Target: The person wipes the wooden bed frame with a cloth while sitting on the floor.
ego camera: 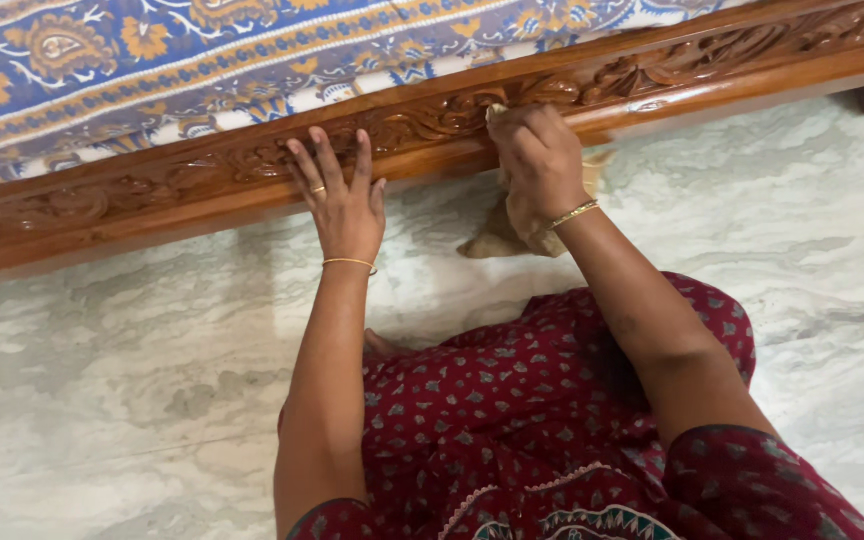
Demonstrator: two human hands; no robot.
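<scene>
The right hand [542,160] is closed around a crumpled beige cloth [512,228], pressing it to the carved brown wooden bed rail [152,195] — loose folds hang below the wrist. The left hand [344,195] lies open, fingers spread flat on the same rail. Nearest is a maroon patterned garment [512,400] over pale marble floor [102,390]; beyond the rail — a blue-and-orange floral bedsheet [102,60].
</scene>
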